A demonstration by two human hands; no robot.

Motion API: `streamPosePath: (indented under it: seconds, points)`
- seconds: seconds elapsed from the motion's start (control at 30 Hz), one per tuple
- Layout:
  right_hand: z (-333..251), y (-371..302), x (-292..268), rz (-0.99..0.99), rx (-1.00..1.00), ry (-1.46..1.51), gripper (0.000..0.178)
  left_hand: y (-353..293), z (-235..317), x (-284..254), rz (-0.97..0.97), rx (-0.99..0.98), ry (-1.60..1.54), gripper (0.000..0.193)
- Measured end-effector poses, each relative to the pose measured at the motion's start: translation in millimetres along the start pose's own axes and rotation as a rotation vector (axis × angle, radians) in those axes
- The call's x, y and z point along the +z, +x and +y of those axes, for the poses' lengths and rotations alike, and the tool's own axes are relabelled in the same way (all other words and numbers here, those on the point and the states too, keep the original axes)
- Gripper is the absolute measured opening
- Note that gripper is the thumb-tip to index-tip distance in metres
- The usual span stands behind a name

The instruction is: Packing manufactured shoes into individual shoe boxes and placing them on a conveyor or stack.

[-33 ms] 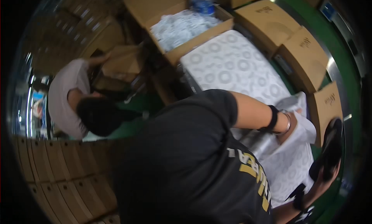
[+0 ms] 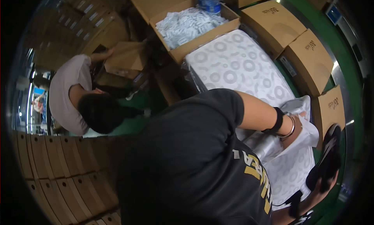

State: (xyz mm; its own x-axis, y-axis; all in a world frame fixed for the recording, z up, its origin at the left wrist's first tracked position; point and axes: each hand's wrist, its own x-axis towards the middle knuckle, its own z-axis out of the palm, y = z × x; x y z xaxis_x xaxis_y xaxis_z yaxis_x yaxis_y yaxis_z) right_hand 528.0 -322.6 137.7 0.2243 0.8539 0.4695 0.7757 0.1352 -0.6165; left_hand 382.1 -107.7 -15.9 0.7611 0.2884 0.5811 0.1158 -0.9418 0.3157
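Observation:
My left hand (image 2: 295,130), with a black band and a bracelet at the wrist, is closed on a loose sheet of white wrapping paper (image 2: 307,136). Its fingers are partly hidden by the paper's folds. The sheet lies over a stack of white patterned paper (image 2: 249,65) printed with grey rings. At the lower right, my right hand (image 2: 325,187) grips a black shoe (image 2: 326,158), held tilted with its toe upward. The shoe is beside the paper stack and the nearest cardboard box. Below my right wrist, a black-and-white item shows only in part.
Brown shoe boxes (image 2: 307,61) line the far right along a metal edge (image 2: 336,71). Behind the stack stands an open carton (image 2: 183,45) of small white packets with a water bottle (image 2: 209,3). Another person (image 2: 70,96) bends at left, handling a box. Stacked boxes (image 2: 66,162) fill the lower left.
The shoe in my right hand has shifted slightly left and down. My left hand stays on the paper. The whole view has moved a little.

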Motion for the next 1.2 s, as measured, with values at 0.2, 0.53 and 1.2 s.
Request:
streamPosePath:
  seconds: [0.2, 0.53, 1.2]
  points:
    - [-24.2, -76.5, 14.0, 0.079, 0.273, 0.032, 0.04, 64.1, 16.3, -37.0, -0.841, 0.253, 0.157, 0.045]
    - [-93.1, -66.2, 30.4, 0.596, 0.233, 0.267, 0.033, 44.4, 98.4, -72.7, -1.245, 0.353, 0.251, 0.078]
    - [-63.9, -51.7, 120.3, 0.118, 0.111, -0.583, 0.022, 23.2, 69.8, -177.8, -0.939, 0.11, -0.157, 0.036]
